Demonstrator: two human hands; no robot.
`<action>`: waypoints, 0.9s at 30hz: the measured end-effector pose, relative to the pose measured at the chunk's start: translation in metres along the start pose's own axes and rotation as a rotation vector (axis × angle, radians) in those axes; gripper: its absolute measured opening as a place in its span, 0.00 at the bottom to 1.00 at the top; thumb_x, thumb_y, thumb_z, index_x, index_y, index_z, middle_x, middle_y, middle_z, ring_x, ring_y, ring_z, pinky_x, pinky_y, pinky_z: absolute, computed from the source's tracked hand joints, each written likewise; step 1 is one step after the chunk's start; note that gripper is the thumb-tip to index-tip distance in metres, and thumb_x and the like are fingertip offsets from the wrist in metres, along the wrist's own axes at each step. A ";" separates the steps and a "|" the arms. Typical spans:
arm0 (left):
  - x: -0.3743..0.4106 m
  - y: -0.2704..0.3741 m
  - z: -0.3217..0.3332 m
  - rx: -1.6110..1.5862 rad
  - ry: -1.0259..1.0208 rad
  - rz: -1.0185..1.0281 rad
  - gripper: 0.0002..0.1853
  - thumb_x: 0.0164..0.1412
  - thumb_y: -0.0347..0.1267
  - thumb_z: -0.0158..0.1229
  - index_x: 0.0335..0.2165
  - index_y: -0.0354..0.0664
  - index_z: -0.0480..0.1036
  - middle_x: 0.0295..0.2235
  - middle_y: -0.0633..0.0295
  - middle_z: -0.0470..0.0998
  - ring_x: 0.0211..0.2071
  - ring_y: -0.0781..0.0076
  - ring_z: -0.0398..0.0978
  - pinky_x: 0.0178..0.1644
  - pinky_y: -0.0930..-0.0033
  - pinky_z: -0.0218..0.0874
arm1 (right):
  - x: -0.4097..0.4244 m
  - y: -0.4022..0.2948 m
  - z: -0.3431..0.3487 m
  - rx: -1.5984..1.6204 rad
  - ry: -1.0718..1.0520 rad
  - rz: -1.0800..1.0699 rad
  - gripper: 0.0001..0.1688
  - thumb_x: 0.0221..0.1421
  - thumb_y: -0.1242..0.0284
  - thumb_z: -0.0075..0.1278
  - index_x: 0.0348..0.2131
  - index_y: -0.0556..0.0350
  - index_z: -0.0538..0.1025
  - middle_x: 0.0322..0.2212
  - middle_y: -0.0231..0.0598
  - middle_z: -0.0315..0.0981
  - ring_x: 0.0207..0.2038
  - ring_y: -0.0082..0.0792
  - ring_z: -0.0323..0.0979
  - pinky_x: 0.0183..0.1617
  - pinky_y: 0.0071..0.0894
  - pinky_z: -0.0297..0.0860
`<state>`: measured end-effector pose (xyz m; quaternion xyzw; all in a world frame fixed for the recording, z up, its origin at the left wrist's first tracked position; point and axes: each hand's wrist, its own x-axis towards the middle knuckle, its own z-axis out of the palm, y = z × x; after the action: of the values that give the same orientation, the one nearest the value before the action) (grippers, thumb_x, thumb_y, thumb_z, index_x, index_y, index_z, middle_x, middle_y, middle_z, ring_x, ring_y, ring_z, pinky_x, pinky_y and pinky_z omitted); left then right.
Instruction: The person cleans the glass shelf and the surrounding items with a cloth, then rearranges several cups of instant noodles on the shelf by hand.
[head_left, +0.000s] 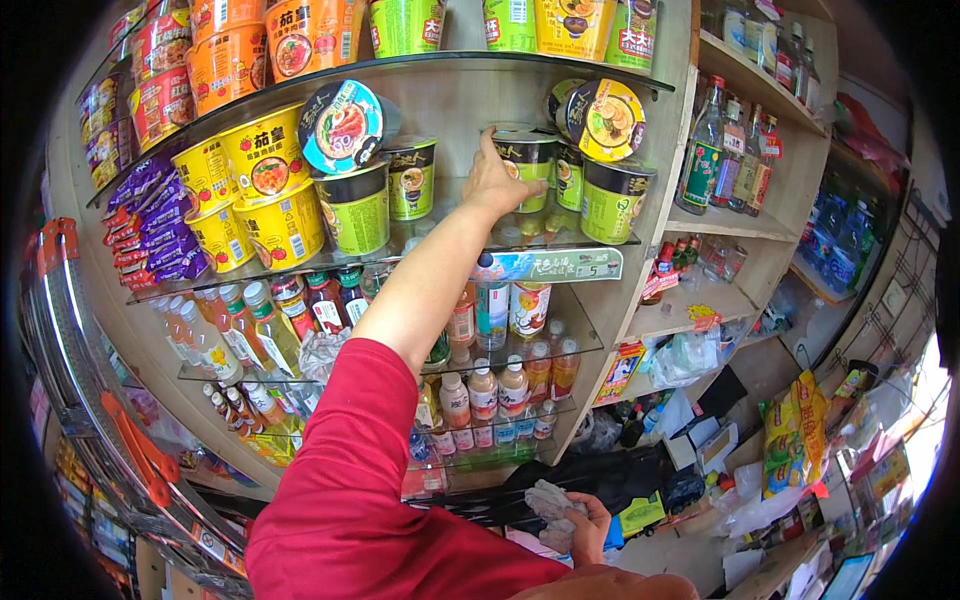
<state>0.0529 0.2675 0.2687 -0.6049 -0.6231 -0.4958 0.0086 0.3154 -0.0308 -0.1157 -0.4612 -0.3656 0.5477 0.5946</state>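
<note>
My left hand (496, 177) reaches up to a glass shelf and grips a green instant noodle cup (525, 153) with a black top band. Its thumb lies across the cup's front, and a finger reaches up at the left rim. Similar green cups (616, 202) stand just right of it, with a yellow-lidded cup (606, 120) tipped on its side on top. To the left, a blue-lidded cup (341, 127) lies sideways above another green cup (352, 214). Low in front of me, my right hand (592, 525) holds a crumpled grey cloth (553, 514).
Yellow noodle tubs (281, 225) and purple snack packets (172, 225) fill the shelf's left end. Bottled drinks (484, 390) line the glass shelves below. A folded metal ladder (82, 330) leans at left. Liquor bottles (703, 150) stand in the right-hand cabinet. A second crumpled cloth (322, 354) lies among bottles.
</note>
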 end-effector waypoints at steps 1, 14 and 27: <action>-0.002 0.001 -0.001 -0.012 -0.001 -0.005 0.66 0.35 0.46 0.76 0.63 0.41 0.41 0.56 0.44 0.66 0.57 0.50 0.66 0.61 0.58 0.58 | 0.000 -0.001 0.000 -0.018 -0.004 -0.003 0.19 0.40 0.88 0.48 0.36 0.66 0.78 0.35 0.39 0.78 0.38 0.29 0.74 0.45 0.25 0.68; -0.004 -0.019 0.008 -0.191 -0.046 0.057 0.73 0.34 0.47 0.77 0.65 0.46 0.30 0.61 0.40 0.52 0.63 0.46 0.52 0.65 0.51 0.48 | 0.013 0.000 0.010 -0.007 -0.097 0.027 0.20 0.40 0.88 0.49 0.38 0.65 0.78 0.35 0.39 0.78 0.38 0.29 0.74 0.45 0.25 0.68; 0.007 0.061 -0.014 0.041 0.321 0.432 0.36 0.49 0.58 0.61 0.50 0.47 0.73 0.32 0.69 0.78 0.44 0.65 0.67 0.53 0.54 0.43 | 0.008 -0.005 0.012 -0.064 -0.094 0.013 0.19 0.41 0.89 0.50 0.38 0.65 0.78 0.35 0.38 0.78 0.39 0.29 0.73 0.45 0.25 0.68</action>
<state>0.0891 0.2504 0.3168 -0.6373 -0.4800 -0.5592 0.2251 0.3062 -0.0207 -0.1082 -0.4562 -0.4075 0.5606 0.5581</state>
